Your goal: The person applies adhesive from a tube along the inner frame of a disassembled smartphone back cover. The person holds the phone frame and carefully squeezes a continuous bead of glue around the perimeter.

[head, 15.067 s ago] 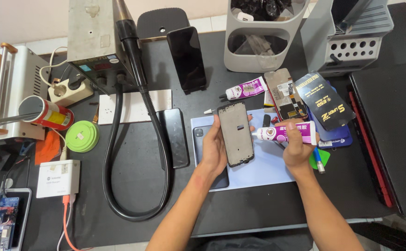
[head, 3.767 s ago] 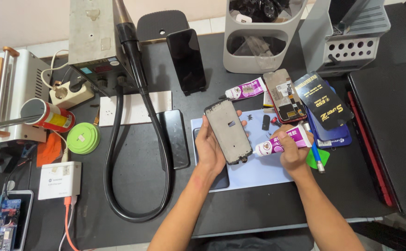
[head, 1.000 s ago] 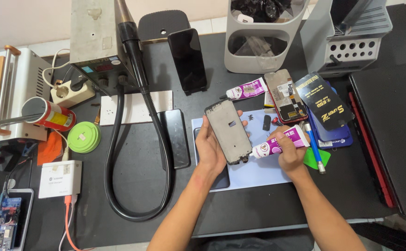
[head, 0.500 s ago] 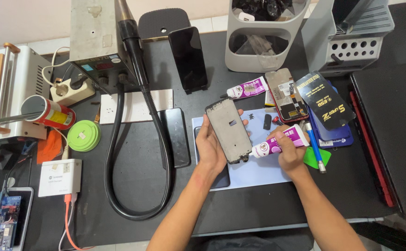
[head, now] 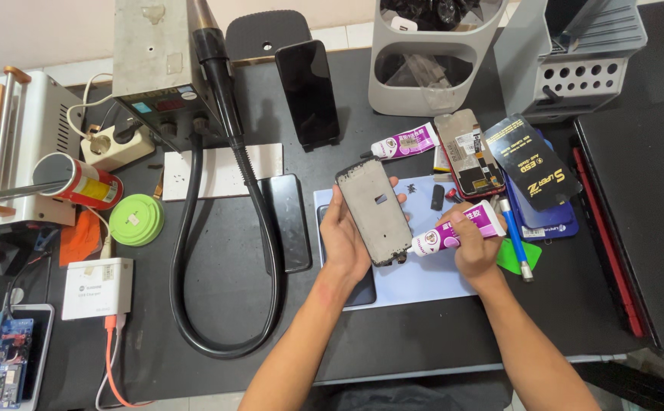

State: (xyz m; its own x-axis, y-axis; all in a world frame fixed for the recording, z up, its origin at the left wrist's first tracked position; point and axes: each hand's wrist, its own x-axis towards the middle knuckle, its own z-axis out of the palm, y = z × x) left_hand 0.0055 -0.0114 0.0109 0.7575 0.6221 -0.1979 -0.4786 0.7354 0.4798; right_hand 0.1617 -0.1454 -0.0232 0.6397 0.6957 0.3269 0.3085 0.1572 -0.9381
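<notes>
At nine o'clock from my hands a green round lid (head: 136,219) lies near a thick black hose (head: 225,228) that loops across the dark bench (head: 393,350). My left hand (head: 345,242) is closed around the phone frame (head: 375,211), fingers along its edges, holding it tilted above the pale blue mat (head: 423,281). At three o'clock from it, my right hand (head: 475,247) is wrapped tight around a purple-and-white glue tube (head: 457,228), its nozzle touching the frame's lower right edge. At twelve o'clock a second tube (head: 403,142) lies flat.
</notes>
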